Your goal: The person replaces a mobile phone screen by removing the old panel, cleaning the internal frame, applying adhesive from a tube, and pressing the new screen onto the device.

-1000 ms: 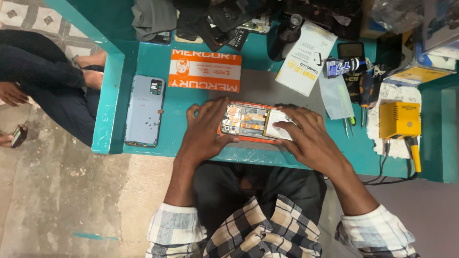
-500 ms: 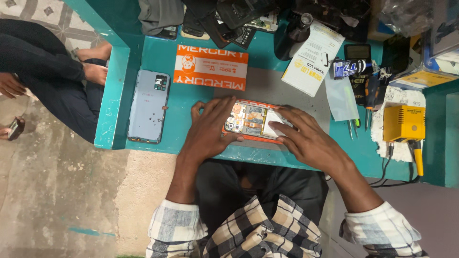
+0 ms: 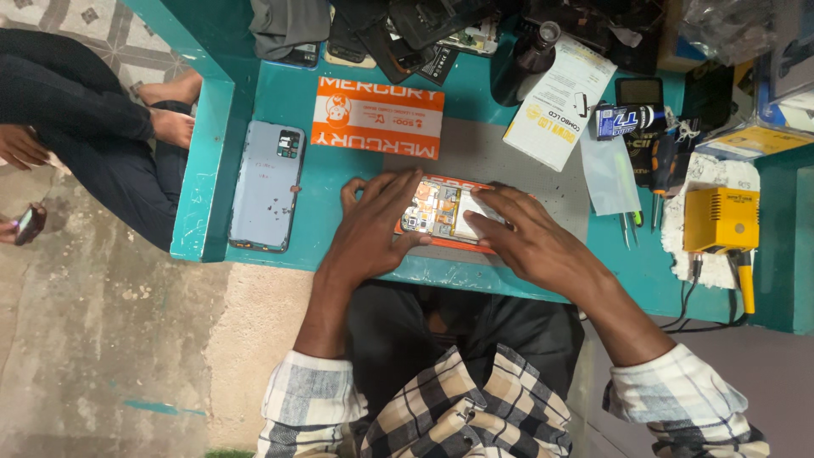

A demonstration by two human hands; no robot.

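In the head view, both hands rest on an opened phone [image 3: 445,212] that lies flat on a grey mat [image 3: 509,157] near the front edge of the teal counter [image 3: 297,182]. The left hand [image 3: 373,225] clasps the phone's left end, thumb along the near edge and fingers spread over the top. The right hand [image 3: 530,242] lies over the right end, its fingertips [image 3: 475,222] pressing onto the exposed inside; whether it grips anything small cannot be told.

The back is already off: a pale blue rear cover [image 3: 264,185] lies apart at the left, inner side down, and the board and orange frame show bare. The phone remains uncovered, so the work inside looks unfinished.

Also on the counter are 1 orange box [image 3: 377,117], a white packet [image 3: 558,102], tweezers [image 3: 629,225] and a yellow tool [image 3: 721,220].
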